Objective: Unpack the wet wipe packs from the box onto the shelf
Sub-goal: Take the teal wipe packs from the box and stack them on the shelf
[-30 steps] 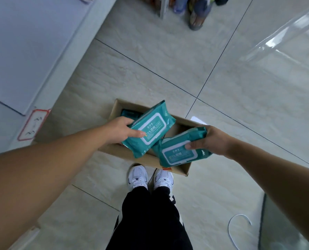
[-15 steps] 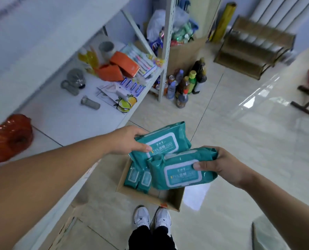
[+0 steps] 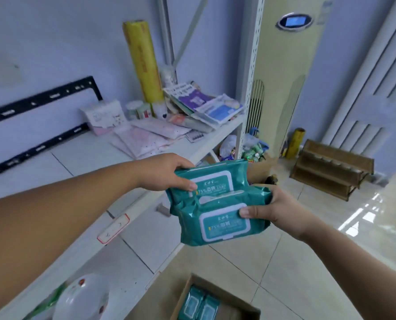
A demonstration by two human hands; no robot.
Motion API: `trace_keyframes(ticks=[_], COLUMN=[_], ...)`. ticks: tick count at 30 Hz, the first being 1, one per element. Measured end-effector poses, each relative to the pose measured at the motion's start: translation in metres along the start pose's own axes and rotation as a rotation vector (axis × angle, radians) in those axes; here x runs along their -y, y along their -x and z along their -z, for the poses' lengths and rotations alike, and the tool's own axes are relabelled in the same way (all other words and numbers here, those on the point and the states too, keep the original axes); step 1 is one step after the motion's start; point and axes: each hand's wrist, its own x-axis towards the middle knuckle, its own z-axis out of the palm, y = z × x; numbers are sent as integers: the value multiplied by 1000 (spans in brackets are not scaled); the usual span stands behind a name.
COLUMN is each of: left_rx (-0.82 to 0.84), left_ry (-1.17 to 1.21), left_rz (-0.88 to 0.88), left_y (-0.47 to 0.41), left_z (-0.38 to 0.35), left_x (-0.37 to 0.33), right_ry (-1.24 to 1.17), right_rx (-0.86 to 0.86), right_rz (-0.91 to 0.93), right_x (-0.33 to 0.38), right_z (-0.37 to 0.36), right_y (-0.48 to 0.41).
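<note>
I hold two teal wet wipe packs at chest height in front of the white shelf (image 3: 81, 158). My left hand (image 3: 167, 172) grips the upper wet wipe pack (image 3: 217, 179) by its left end. My right hand (image 3: 278, 209) grips the lower wet wipe pack (image 3: 217, 225) by its right end, thumb on the white lid. The two packs overlap, the lower one in front. The open cardboard box (image 3: 217, 303) stands on the floor below, with more teal packs (image 3: 199, 306) upright inside.
The shelf board carries pink packets (image 3: 146, 135), a stack of flat packs (image 3: 206, 107), small cups (image 3: 144, 109), a yellow film roll (image 3: 144, 61) and a black frame (image 3: 37, 121). A white bowl-like item (image 3: 81, 299) sits on a lower board. A wooden rack (image 3: 331, 167) stands on the floor to the right.
Both hands have lifted the two packs up from the box to shelf height. My view has swung up from the floor to the shelf.
</note>
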Motion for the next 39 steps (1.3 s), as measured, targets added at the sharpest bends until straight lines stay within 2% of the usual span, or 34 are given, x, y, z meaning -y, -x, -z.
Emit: trace_keyframes(ticks=[9, 17, 21, 31, 39], left_rx=[-222, -346, -402, -304, -181], left_ry=[-46, -94, -133, -224, -289], left_rz=[104, 270, 356, 515, 546], left_y=[116, 212, 251, 300, 288], left_z=[82, 118, 144, 164, 159], left_x=[5, 77, 128, 276, 354], right_ry=[91, 95, 129, 17, -81], right_rx=[129, 352, 399, 427, 392], right_rz=[179, 232, 258, 237, 143], right_x=[85, 110, 120, 93, 52], right_z=[-75, -180, -240, -388, -442], right_y=[-26, -81, -117, -217, -264])
